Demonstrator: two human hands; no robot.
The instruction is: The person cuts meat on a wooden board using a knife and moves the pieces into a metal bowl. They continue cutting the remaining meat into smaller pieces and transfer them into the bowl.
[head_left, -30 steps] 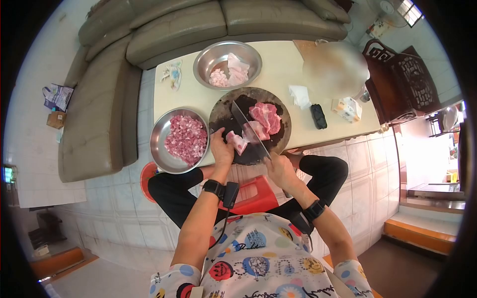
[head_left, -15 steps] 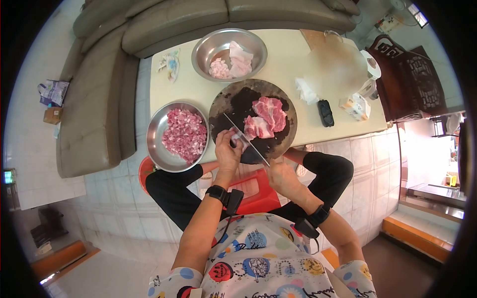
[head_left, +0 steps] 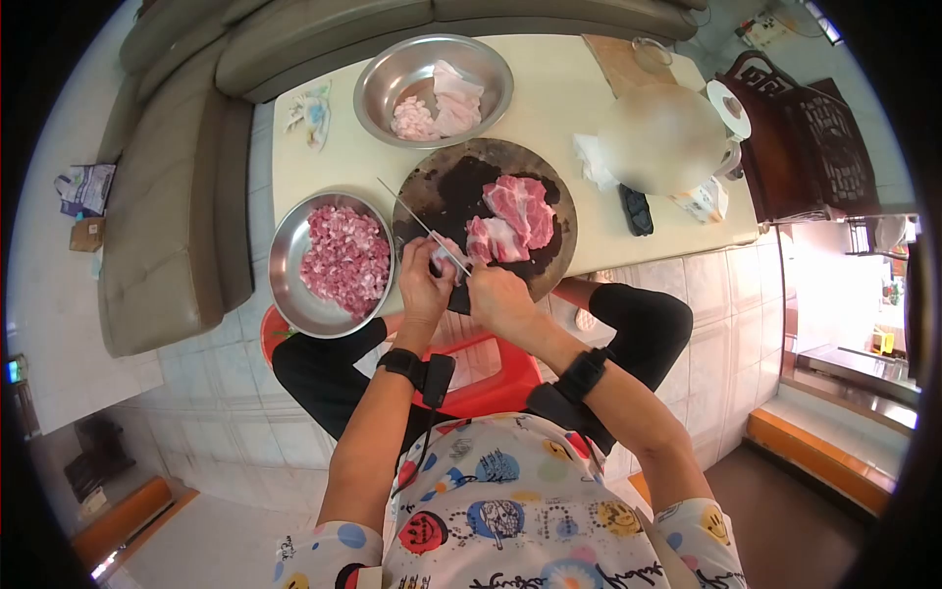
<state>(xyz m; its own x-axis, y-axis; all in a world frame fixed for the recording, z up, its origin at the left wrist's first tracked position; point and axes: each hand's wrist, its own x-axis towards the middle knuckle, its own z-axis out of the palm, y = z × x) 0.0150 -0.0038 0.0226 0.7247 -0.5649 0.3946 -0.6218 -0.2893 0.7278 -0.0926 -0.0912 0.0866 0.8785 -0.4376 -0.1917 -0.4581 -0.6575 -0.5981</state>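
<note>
My right hand (head_left: 503, 302) is closed around the handle of a knife (head_left: 417, 218), whose long blade slants up and to the left over the round cutting board (head_left: 412, 187). Close by, my left hand (head_left: 428, 287) has its fingers bent around a small piece of meat (head_left: 449, 257) at the board's near left edge. The blade lies against that piece, partly hiding it. Larger chunks of raw pork (head_left: 522, 209) rest on the right half of the board. To the left of my left hand stands a metal bowl (head_left: 285, 285) of diced meat (head_left: 343, 257).
A second metal bowl (head_left: 371, 116) behind the board holds pale diced fat and a white slab. Farther right on the table (head_left: 549, 83) are a black object (head_left: 636, 211), crumpled tissue (head_left: 593, 160), a tissue pack (head_left: 705, 202) and a paper roll (head_left: 728, 110). A red stool (head_left: 491, 355) is below.
My right hand has moved left and up, pushing the knife forward so its tip reaches past the board's left edge. My left hand still holds the meat piece. The whole view has shifted slightly.
</note>
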